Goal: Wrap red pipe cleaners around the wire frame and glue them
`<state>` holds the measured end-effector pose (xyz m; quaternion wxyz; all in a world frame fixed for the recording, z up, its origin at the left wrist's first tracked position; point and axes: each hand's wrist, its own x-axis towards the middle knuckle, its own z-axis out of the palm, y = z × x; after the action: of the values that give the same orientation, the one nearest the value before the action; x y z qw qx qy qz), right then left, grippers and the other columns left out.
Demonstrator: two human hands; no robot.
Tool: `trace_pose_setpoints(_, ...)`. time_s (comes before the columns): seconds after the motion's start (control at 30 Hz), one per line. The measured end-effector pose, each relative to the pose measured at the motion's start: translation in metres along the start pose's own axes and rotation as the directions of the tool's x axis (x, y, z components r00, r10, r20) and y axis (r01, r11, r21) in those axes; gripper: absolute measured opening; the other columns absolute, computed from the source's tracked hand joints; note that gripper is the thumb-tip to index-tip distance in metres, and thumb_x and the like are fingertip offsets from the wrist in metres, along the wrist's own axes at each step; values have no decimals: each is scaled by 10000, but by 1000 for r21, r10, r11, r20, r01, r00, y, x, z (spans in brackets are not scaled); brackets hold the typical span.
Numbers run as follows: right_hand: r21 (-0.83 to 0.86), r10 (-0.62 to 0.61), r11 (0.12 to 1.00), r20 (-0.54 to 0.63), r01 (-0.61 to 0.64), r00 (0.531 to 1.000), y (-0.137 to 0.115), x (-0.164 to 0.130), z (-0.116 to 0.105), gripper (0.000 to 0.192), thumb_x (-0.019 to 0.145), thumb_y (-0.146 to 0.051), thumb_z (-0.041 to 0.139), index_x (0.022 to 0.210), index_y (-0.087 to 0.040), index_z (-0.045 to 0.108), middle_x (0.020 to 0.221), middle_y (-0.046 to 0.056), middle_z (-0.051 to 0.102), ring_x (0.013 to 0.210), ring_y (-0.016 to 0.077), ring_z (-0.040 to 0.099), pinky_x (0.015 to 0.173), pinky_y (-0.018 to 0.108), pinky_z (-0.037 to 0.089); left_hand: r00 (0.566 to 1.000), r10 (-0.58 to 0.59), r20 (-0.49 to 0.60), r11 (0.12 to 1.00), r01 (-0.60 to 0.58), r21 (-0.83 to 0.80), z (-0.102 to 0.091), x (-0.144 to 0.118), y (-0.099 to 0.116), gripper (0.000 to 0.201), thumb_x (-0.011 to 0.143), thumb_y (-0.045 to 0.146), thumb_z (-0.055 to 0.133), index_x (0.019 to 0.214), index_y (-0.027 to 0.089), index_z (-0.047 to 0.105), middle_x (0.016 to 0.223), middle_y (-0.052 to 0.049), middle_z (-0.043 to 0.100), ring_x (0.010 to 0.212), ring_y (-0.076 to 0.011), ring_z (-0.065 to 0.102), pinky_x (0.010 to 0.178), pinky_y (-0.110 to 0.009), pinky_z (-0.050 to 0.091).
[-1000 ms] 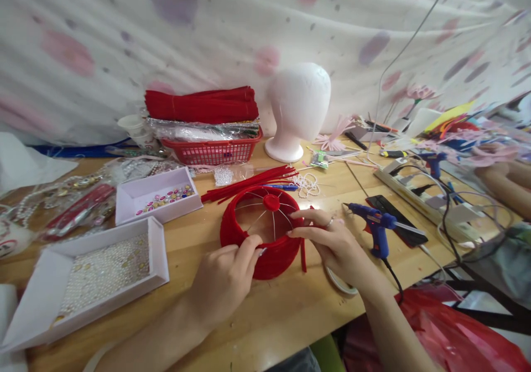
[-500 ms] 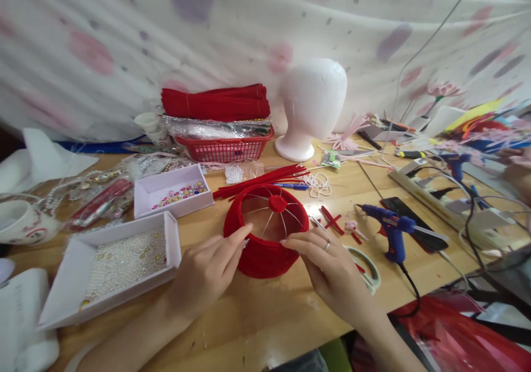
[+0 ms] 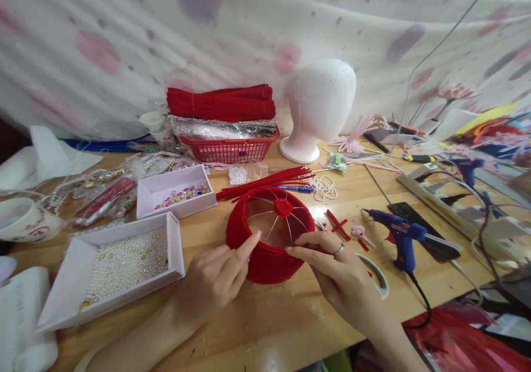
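The left hand (image 3: 219, 270) lies at the near left of a red frame (image 3: 269, 270), its index finger stretched along the rim; the thumb is mostly hidden, so I cannot tell how firmly it grips. The right hand (image 3: 336, 261) pinches the rim at the near right, fingers close together, a ring on one of them. The frame rests on the wooden surface (image 3: 265, 341) between both hands, thin wires (image 3: 271, 228) running from its rim to a small red disc (image 3: 283, 207).

Just behind it lie red strips (image 3: 265, 184), a blue pen (image 3: 296, 189) and a string of beads (image 3: 326, 189). A pale green handle (image 3: 384, 284) shows beside the right hand; farther right are a blue glue gun (image 3: 401, 236) and a black phone (image 3: 418, 225). Left of the frame stand two white trays, one holding pearls (image 3: 128, 261), the other coloured gems (image 3: 182, 194). Farther back are a red basket (image 3: 232, 151) and a white foam head (image 3: 321, 101).
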<state>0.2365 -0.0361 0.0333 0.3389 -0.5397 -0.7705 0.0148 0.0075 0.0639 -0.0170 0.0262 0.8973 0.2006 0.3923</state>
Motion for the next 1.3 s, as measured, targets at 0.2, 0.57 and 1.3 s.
trace_pose_setpoints(0.2, 10, -5, 1000, 3, 5, 1000, 0, 1, -1, 419, 936, 34, 436, 1165, -217, 680, 1066, 81, 670, 926, 165, 665, 736, 267, 566, 968, -160, -193, 987, 157, -34, -16, 15, 5, 169, 934, 156, 665, 1083, 235, 659, 1013, -43, 713, 918, -170, 668, 841, -321, 525)
trace_pose_setpoints(0.57, 52, -27, 998, -32, 29, 999, 7, 0, 4, 398, 944, 30, 434, 1149, -198, 689, 1079, 91, 660, 943, 170, 657, 767, 284, 552, 818, -559, 136, 667, 541, -512, -33, 47, -14, 89, 1003, 269, 415, 920, 246, 438, 526, 102, 514, 463, -118, 526, 482, -221, 427)
trace_pose_setpoints(1.3, 50, -60, 997, -7, 60, 998, 16, 1, -2, 357, 947, 10, 441, 1139, -195, 662, 1195, 123, 642, 1004, 211, 696, 790, 337, 585, 944, -283, -169, 952, 298, 74, -86, 50, -18, 499, 993, 266, 498, 495, 239, 516, 470, 67, 570, 539, -129, 581, 994, -396, 503)
